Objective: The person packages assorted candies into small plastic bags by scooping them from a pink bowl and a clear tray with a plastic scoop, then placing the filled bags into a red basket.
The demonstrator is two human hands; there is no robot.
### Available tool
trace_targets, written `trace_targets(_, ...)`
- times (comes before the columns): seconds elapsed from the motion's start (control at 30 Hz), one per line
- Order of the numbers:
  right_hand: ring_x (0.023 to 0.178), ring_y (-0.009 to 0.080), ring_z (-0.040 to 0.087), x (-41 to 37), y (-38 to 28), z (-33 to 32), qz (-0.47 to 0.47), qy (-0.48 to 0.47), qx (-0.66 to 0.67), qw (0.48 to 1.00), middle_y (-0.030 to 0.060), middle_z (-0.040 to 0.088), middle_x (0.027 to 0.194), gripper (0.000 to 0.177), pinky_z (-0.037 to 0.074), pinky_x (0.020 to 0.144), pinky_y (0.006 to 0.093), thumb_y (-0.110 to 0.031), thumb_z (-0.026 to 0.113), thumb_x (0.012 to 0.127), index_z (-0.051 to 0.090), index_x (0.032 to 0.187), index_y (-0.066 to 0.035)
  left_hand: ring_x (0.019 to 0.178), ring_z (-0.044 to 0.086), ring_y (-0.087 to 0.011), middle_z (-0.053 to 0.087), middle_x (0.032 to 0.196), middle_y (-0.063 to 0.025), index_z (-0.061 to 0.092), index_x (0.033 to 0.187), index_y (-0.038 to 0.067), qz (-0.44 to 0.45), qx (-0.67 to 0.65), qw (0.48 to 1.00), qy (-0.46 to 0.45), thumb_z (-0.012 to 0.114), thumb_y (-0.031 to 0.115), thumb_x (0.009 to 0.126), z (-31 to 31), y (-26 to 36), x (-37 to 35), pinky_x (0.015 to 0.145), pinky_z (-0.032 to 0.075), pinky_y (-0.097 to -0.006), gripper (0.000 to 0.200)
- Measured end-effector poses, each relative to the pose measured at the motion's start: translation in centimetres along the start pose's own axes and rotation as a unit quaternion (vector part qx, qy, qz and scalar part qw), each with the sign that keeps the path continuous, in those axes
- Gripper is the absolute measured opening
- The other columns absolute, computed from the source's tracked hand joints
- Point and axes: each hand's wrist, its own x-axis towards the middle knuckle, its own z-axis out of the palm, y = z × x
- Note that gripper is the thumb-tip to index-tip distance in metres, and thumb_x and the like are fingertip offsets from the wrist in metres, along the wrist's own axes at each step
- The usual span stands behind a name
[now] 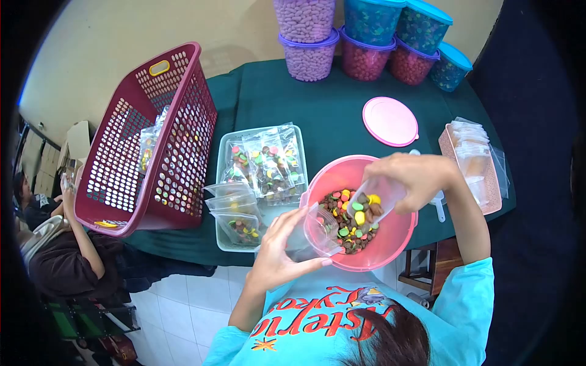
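Observation:
My right hand [418,177] is wrapped round a clear plastic cup [389,194], which tilts over the pink tub [400,241]. Yellow, green and brown candies [364,210] show at the cup's mouth. Thumb and fingers of my left hand [278,253] grip a clear plastic bag [299,243] at the tub's left rim; the bag's mouth faces the cup. More colourful candies [348,241] lie at the bottom of the tub. To the left, a pale green tray [235,245] holds several filled bags [268,161], some standing along its near left side.
A maroon perforated basket [183,122] with packets inside stands at left. Behind are several lidded candy tubs [308,61] and a pink lid [390,122]. At right, a pink basket [494,177] holds empty bags [470,143], near a white handle [439,207]. Another person [67,256] sits at far left.

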Motion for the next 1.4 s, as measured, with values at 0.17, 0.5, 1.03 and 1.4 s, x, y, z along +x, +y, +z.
trace_targets(0.17,0.082,0.0303,0.054,0.3,-3.5,-1.6,0.105,0.022,-0.143,0.984,0.0143,0.055,0.085,0.046,0.042,0.073,0.0377,-0.013,0.06,0.048,0.049,0.091,0.001,0.102,0.045,-0.0285,0.047,0.111,-0.0169,0.041,0.116,-0.002,0.028,0.075,0.996,0.04,0.078,0.031,0.05,1.9,0.9,1.1,0.087,0.034,-0.0376,0.082)
trace_targets(0.5,0.079,0.0224,0.052,0.4,-8.5,1.6,0.126,0.125,-0.407,0.896,0.0112,0.05,0.081,0.037,0.034,0.068,0.0311,-0.013,0.063,0.056,0.049,0.088,-0.001,0.103,0.043,-0.0284,0.045,0.112,-0.0143,0.038,0.118,0.0,0.04,0.098,0.991,0.083,0.077,0.033,0.051,3.6,1.2,2.2,0.087,0.033,-0.0384,0.085)
trace_targets(1.03,0.1,0.0268,0.05,1.1,-1.3,8.5,-0.029,0.292,0.277,0.915,0.019,0.051,0.103,0.043,0.036,0.085,0.0371,-0.034,0.051,0.08,0.047,0.105,0.001,0.11,0.033,-0.0285,0.034,0.114,-0.0175,0.028,0.123,-0.001,-0.017,0.098,0.985,0.143,0.072,0.034,0.061,3.3,1.2,4.4,0.092,0.029,-0.0372,0.083)
trace_targets(1.4,0.072,0.0076,0.054,2.6,-0.5,9.0,-0.004,0.44,0.525,0.729,0.0027,0.056,0.08,0.017,0.046,0.061,0.0229,-0.016,0.046,0.085,0.051,0.091,-0.001,0.07,0.05,-0.004,0.055,0.078,-0.0007,0.053,0.089,0.0,-0.102,-0.374,0.913,0.132,0.053,0.011,0.082,2.9,0.0,5.5,0.065,0.041,-0.0192,0.013)
